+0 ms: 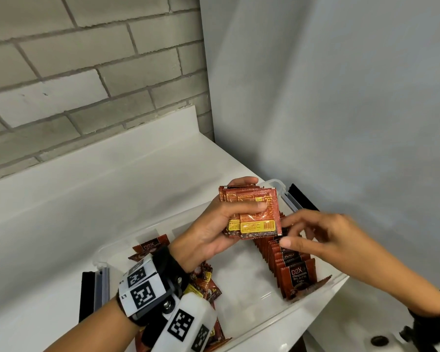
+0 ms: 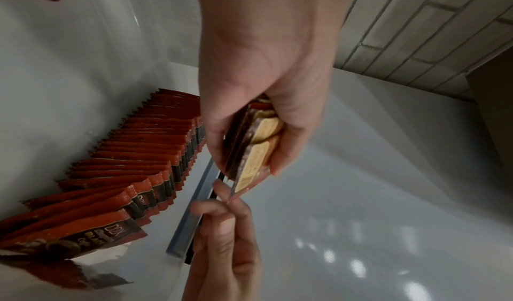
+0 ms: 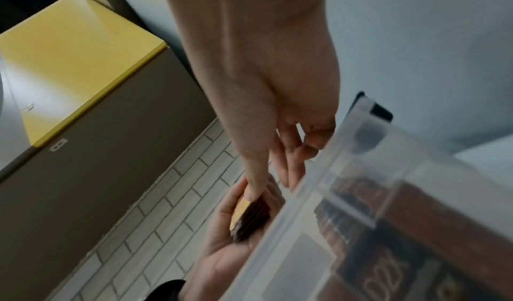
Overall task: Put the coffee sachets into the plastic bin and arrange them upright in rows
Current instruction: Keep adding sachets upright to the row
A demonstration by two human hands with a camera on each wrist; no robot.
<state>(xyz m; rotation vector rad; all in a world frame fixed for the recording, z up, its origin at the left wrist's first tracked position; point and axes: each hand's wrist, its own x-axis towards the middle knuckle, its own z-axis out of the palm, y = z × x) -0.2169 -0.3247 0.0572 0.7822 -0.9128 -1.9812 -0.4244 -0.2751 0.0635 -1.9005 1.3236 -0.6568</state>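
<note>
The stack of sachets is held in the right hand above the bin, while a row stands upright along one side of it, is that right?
Not quite: the left hand grips the stack of sachets, as the head view shows. The right hand only reaches toward its edge. The rest holds: the stack is above the plastic bin, and a row of sachets stands upright along one side.
</note>
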